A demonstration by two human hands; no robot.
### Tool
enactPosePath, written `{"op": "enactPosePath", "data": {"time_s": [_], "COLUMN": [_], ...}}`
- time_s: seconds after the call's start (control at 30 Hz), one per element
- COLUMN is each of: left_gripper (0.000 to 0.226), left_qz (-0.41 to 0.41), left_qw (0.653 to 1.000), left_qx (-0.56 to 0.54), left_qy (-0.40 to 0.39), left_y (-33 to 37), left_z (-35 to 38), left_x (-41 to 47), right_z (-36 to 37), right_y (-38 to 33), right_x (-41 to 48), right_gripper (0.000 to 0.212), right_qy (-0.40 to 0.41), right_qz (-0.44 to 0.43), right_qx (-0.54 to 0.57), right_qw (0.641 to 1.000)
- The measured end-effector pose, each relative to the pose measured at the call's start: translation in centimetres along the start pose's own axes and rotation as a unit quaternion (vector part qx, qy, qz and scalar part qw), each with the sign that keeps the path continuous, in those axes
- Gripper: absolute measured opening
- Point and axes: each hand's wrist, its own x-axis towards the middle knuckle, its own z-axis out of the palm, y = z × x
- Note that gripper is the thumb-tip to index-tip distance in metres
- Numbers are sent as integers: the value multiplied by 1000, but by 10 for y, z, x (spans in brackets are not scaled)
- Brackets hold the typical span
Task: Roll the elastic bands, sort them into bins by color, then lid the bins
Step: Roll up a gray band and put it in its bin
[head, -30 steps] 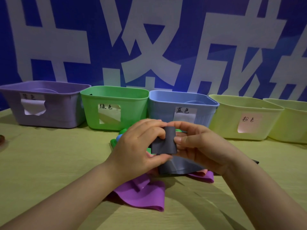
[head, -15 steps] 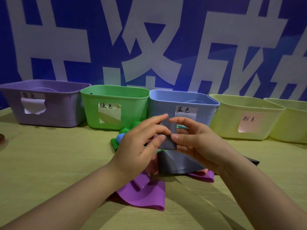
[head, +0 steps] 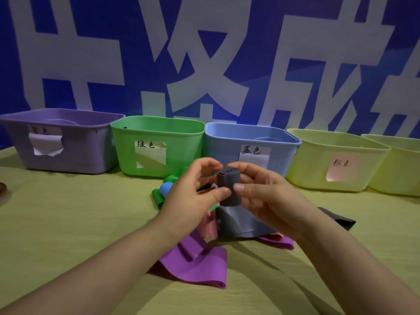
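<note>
The half-rolled grey band (head: 228,188) stands upright above the loose bands (head: 200,267), between the left hand (head: 188,201) and the right hand (head: 270,201). Each hand pinches one side, thumb in front and fingers curled behind. It seems light, soft and springy, so I would grip the roll's sides or it may unwind. The table (head: 68,223) is yellow-green, and the bins (head: 159,133) stand before a blue wall (head: 136,64); their contents are perhaps hidden.

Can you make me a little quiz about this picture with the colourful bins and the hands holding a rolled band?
1. True or false: both the left hand and the right hand pinch the grey band roll.
2. Which bin stands between the purple bin and the blue bin? A) green bin B) red bin C) black bin
3. Fill in: the loose band lying nearest the camera on the table is ____.
Key: 1 true; 2 A; 3 purple.
</note>
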Motion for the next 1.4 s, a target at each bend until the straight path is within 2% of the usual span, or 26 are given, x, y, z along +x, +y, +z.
{"op": "enactPosePath", "data": {"time_s": [0.2,0.3,0.4,0.47,0.57,0.67,0.77,0.8,0.93,1.1,1.2,1.33,1.4], "left_gripper": [39,44,38,34,32,28,23,22,26,26,33,36,30], "left_qz": [-61,-118,-114,-89,-32,4,28,32,44,46,32,-4,-5], "left_qw": [996,978,964,969,992,1000,998,996,991,993,996,1000,998], "left_qx": [-55,-168,-238,-230,-122,-26,61,83,124,105,82,-12,-55], "left_qy": [-32,-46,-43,-30,-8,5,19,20,12,6,-6,-13,-25], "left_y": [0,0,2,2,3,5,6,7,11,15,13,21,30], "left_z": [3,6,12,15,12,5,0,-1,-2,6,10,18,28], "left_x": [-2,-2,-3,-3,-2,0,0,0,0,-1,2,15,26], "right_z": [8,8,9,9,10,10,5,4,2,0,-1,-7,-12], "right_y": [6,2,-2,-3,0,2,-2,-4,-9,-16,-19,-27,-37], "right_x": [2,0,-2,-3,-2,-2,-2,-2,-5,-10,-11,-11,-13], "right_gripper": [34,29,26,22,20,20,36,38,32,25,18,12,10], "right_qy": [52,38,31,50,80,98,112,116,123,143,154,203,228], "right_qz": [-62,-72,-88,-104,-149,-186,-249,-244,-212,-209,-215,-213,-214], "right_qx": [-66,-93,-126,-177,-314,-407,-526,-539,-538,-539,-532,-441,-396], "right_qw": [995,992,988,978,934,889,805,798,807,803,804,848,863]}}
